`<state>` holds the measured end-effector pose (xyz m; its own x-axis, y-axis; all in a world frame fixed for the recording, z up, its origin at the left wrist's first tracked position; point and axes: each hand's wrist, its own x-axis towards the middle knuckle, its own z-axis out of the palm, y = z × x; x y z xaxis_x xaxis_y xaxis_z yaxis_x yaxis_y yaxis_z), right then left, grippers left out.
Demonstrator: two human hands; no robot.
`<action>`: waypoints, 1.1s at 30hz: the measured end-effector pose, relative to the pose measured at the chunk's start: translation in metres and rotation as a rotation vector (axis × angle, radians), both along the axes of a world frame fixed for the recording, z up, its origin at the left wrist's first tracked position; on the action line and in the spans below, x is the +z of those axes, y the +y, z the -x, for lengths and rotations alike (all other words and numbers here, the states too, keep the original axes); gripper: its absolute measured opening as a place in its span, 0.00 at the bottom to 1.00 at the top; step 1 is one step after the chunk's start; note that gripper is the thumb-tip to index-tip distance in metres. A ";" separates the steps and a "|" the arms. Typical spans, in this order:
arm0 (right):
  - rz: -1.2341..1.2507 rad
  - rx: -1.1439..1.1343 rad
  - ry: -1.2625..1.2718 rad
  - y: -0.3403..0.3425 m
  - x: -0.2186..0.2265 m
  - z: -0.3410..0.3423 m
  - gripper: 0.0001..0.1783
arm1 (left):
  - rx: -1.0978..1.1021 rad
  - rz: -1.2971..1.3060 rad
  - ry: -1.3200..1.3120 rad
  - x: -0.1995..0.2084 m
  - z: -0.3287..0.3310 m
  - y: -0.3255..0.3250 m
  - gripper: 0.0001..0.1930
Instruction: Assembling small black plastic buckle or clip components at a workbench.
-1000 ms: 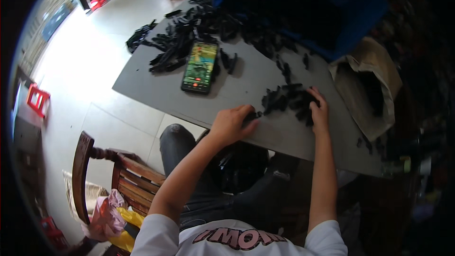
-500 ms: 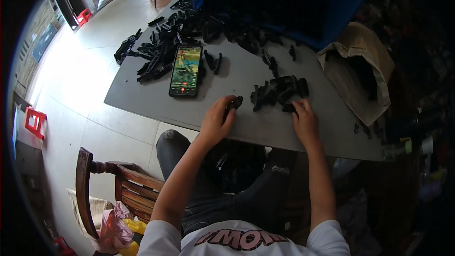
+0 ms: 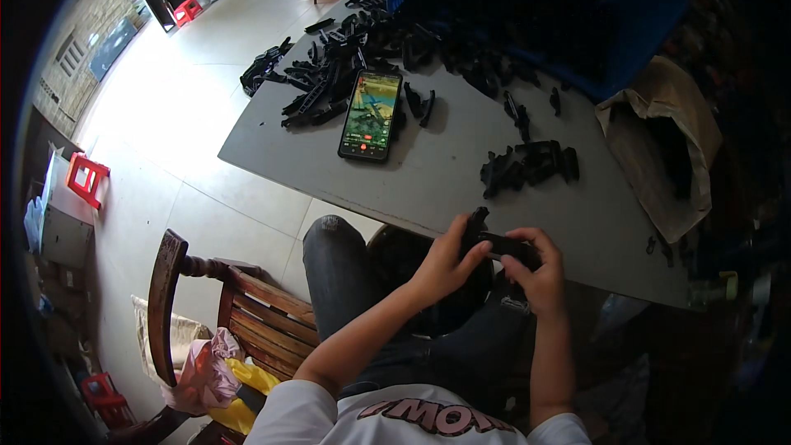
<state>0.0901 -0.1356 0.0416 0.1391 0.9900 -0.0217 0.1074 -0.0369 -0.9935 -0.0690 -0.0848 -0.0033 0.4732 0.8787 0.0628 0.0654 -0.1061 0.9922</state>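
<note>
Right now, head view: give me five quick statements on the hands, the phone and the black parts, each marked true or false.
1. Both hands hold black plastic parts together at the near table edge. True: the left hand and right hand meet on the black part.
2. The phone's screen is dark. False: the phone lies face up with a lit screen.
3. A small heap of black parts lies on the table beyond the hands. True.
4. The phone is in the left hand. False: it lies on the grey table, apart from both hands.
5. The wooden chair stands on the person's right. False: the wooden chair is on their left.
</note>
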 end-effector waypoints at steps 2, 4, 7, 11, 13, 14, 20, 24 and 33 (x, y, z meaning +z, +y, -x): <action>-0.022 0.014 0.139 -0.004 -0.005 -0.005 0.13 | 0.034 -0.039 -0.041 -0.006 0.000 -0.004 0.23; -0.042 0.021 0.280 -0.006 -0.006 -0.005 0.12 | 0.061 -0.076 -0.082 -0.008 0.001 -0.007 0.23; -0.092 0.081 0.052 -0.007 -0.003 0.003 0.09 | -0.021 -0.068 -0.026 -0.001 0.003 -0.013 0.23; -0.180 0.017 -0.111 -0.011 -0.004 0.006 0.09 | -0.116 -0.076 -0.035 0.007 0.004 -0.018 0.21; -0.228 0.017 -0.224 -0.013 -0.003 0.006 0.10 | -0.154 -0.046 -0.010 0.007 0.004 -0.021 0.22; -0.321 0.042 -0.346 -0.013 -0.003 0.005 0.12 | -0.159 -0.108 -0.026 0.005 0.005 -0.023 0.22; -0.052 -0.066 0.149 -0.024 -0.004 0.011 0.17 | -0.295 0.001 -0.065 0.018 0.009 -0.024 0.24; 0.069 0.001 0.472 -0.028 -0.026 0.004 0.15 | -0.247 -0.149 -0.019 0.008 0.001 -0.028 0.25; -0.089 -0.417 0.337 0.034 -0.030 -0.069 0.04 | 0.160 -0.627 0.366 0.013 -0.011 0.056 0.12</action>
<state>0.1593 -0.1015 0.0118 0.5202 0.8524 -0.0520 -0.2238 0.0774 -0.9715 -0.0581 -0.0284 0.0099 0.4296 0.7896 0.4382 0.4425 -0.6071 0.6601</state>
